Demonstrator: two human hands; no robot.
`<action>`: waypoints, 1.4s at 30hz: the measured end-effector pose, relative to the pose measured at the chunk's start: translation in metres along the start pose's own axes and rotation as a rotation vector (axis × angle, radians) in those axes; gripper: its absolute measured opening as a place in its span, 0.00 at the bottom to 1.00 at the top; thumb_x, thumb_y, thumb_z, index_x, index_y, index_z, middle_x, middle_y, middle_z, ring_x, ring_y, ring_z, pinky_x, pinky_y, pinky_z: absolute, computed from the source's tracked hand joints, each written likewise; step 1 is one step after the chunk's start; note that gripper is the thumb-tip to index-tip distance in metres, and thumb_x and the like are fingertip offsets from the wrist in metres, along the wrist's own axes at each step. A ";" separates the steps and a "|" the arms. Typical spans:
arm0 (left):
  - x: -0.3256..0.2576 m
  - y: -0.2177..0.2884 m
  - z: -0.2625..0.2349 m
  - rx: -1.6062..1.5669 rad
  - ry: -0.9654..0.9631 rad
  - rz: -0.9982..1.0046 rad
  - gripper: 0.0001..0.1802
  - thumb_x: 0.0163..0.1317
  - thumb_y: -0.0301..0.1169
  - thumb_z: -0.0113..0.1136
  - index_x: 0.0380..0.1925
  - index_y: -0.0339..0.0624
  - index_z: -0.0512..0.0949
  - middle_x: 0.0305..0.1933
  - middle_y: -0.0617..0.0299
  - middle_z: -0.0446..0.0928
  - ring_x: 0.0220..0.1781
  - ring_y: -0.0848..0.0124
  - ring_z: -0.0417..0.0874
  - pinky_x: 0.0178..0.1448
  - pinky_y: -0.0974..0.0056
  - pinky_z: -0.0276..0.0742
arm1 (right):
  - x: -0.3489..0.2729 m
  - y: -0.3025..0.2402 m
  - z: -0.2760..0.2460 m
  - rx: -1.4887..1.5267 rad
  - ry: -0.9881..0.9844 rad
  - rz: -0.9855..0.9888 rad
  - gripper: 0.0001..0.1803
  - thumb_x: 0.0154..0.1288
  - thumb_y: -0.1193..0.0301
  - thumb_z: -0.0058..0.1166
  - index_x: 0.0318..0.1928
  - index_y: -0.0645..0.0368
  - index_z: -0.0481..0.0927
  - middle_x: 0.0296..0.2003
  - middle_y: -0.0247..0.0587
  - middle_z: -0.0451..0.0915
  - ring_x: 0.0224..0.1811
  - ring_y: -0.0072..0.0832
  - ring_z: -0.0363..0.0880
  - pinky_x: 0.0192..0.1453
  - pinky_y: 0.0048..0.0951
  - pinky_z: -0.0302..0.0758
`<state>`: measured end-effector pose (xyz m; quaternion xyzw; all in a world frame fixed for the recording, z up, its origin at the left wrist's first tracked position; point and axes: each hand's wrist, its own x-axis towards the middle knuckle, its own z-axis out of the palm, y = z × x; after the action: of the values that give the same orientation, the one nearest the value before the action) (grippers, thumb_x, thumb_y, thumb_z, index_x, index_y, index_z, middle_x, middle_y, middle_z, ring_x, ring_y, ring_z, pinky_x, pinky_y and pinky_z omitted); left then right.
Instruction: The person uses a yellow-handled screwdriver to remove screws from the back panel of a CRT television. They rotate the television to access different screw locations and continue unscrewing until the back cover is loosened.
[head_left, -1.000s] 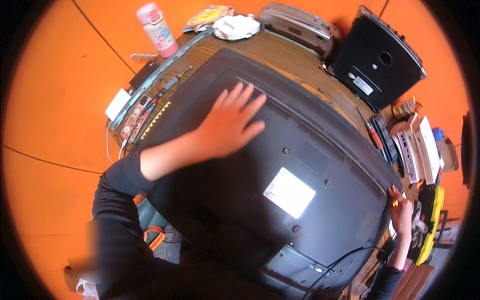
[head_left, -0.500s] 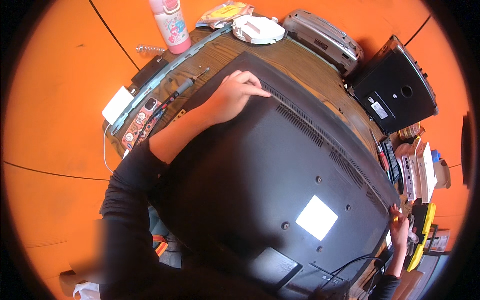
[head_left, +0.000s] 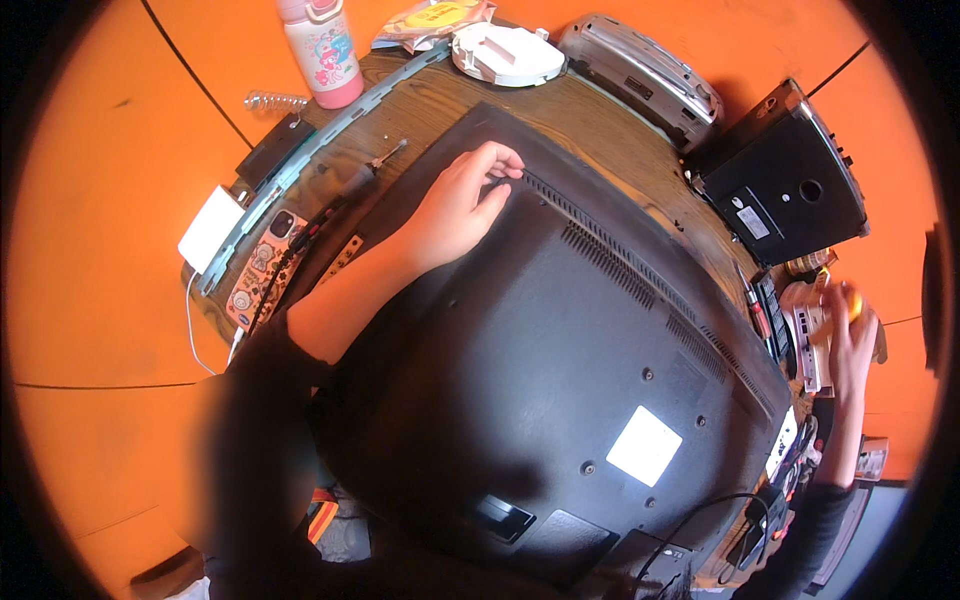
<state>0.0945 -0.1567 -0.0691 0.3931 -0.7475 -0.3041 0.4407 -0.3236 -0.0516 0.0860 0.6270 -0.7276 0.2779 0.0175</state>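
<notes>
A large black flat-screen television [head_left: 560, 330] lies with its back up, showing vent slots, several screws and a white label [head_left: 645, 445]. My left hand [head_left: 465, 205] rests at its far left part, beside the end of the long vent strip. The fingers are loosely curled, with a gap to the thumb, and nothing shows between them. Away from the television, my right hand [head_left: 850, 345] reaches over the white boxes [head_left: 808, 335] on the right. Its fingers are closed around a small yellow thing [head_left: 854, 303] whose kind I cannot make out.
On the wooden table [head_left: 430, 110] stand a pink bottle [head_left: 325, 60], a white plastic part [head_left: 508, 55], a silver device [head_left: 640, 75] and a black box [head_left: 780, 180]. A phone [head_left: 262, 265] lies at the left. A red-handled screwdriver [head_left: 757, 315] lies right, and cables [head_left: 700, 515] cross the lower right corner.
My right hand has left the television's right edge and moved up and outward to the white boxes. My left hand's stretched finger has curled in. The view has shifted slightly.
</notes>
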 end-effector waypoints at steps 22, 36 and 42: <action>-0.003 0.014 -0.004 0.087 -0.087 -0.009 0.23 0.44 0.13 0.39 0.44 0.38 0.65 0.46 0.58 0.77 0.49 0.58 0.72 0.57 0.63 0.62 | 0.047 -0.125 0.201 1.615 -0.032 0.170 0.13 0.60 0.71 0.55 0.45 0.60 0.72 0.36 0.39 0.78 0.34 0.23 0.77 0.34 0.18 0.71; 0.002 0.014 -0.006 0.312 -0.204 0.200 0.22 0.44 0.12 0.45 0.41 0.40 0.73 0.47 0.55 0.72 0.57 0.58 0.67 0.63 0.59 0.58 | 0.050 -0.140 0.181 1.142 -0.056 -0.012 0.18 0.65 0.59 0.47 0.45 0.61 0.67 0.31 0.42 0.78 0.20 0.17 0.74 0.22 0.13 0.66; 0.004 0.017 -0.008 0.309 -0.232 0.217 0.19 0.50 0.13 0.44 0.40 0.40 0.76 0.50 0.55 0.70 0.57 0.58 0.66 0.62 0.61 0.58 | 0.065 -0.109 0.097 1.067 -0.004 -0.106 0.13 0.65 0.63 0.47 0.43 0.59 0.67 0.25 0.37 0.75 0.16 0.21 0.73 0.16 0.18 0.66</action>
<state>0.0948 -0.1521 -0.0502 0.3356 -0.8689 -0.1796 0.3165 -0.2055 -0.1582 0.0703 0.5854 -0.4525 0.6065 -0.2911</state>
